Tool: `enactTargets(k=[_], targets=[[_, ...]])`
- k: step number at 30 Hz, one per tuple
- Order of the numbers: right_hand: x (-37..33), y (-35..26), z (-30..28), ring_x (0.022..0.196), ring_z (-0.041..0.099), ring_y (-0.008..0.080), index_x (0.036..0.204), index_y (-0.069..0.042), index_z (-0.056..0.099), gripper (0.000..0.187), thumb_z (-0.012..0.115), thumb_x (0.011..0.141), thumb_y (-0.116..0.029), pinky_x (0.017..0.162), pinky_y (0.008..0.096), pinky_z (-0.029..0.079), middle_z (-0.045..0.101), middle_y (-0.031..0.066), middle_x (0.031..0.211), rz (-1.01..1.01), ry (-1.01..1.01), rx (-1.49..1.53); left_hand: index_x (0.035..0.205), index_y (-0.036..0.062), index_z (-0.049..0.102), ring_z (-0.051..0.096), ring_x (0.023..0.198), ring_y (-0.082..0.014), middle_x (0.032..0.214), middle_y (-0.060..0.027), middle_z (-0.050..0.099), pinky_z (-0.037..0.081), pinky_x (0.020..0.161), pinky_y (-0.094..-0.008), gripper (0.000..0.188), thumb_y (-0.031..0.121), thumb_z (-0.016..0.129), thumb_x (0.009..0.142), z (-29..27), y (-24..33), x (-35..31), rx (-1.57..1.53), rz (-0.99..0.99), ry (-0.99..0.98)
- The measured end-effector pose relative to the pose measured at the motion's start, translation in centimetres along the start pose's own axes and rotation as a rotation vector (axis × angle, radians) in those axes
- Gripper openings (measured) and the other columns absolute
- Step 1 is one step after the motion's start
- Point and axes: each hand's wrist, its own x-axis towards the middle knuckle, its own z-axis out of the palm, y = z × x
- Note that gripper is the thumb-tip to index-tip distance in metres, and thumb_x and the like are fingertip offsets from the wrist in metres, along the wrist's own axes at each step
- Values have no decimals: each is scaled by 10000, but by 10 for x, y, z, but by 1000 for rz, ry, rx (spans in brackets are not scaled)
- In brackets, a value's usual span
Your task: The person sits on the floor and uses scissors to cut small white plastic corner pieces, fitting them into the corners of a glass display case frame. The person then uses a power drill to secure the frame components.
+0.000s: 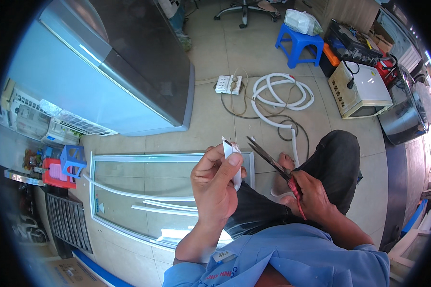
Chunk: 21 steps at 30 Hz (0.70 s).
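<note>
Pinched between the thumb and fingers of my left hand [214,185] is a white plastic-looking strip [230,149], its cut end pointing up. Part of the strip is hidden behind the hand. My right hand [315,195] grips a pair of scissors [269,157] by its red handles. The dark blades are parted and point up and left, a short way right of the strip and apart from it. Under my left hand, a white-framed glass panel [93,191] lies on the floor with several long white strips [139,185] on it.
A grey refrigerator [143,62] stands at the far left. Ahead lie a white power strip [228,84], its cords and a coiled white hose [268,103]. Blue stool [299,45], microwave [359,91] and metal pot [402,115] line the right; a small blue stool [73,160] stands left.
</note>
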Motion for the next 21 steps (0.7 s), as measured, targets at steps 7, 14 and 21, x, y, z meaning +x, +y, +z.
enactTargets(k=[7, 14, 21], targets=[[2, -5, 2, 545, 482, 281, 1003, 56, 522, 691, 662, 859, -605, 496, 383, 423, 458, 119, 712, -94, 145, -8, 1068, 1, 674, 671, 851, -185, 958, -95, 692, 549, 765, -321, 180, 73, 707, 906, -8, -7, -2, 64, 118, -115], [3, -13, -1, 552, 509, 293, 1010, 50, 526, 683, 723, 815, -574, 506, 386, 438, 472, 120, 727, -81, 120, -1, 1018, 12, 671, 691, 892, -210, 981, -114, 710, 551, 808, -324, 164, 86, 737, 887, -13, -7, -2, 23, 105, -184], [5, -14, -5, 564, 548, 322, 1003, 48, 540, 675, 765, 779, -549, 523, 390, 464, 507, 128, 744, -68, 156, -42, 1050, 0, 678, 689, 885, -190, 988, -121, 711, 556, 788, -294, 191, 46, 737, 874, -17, -7, 0, -53, 44, -214]])
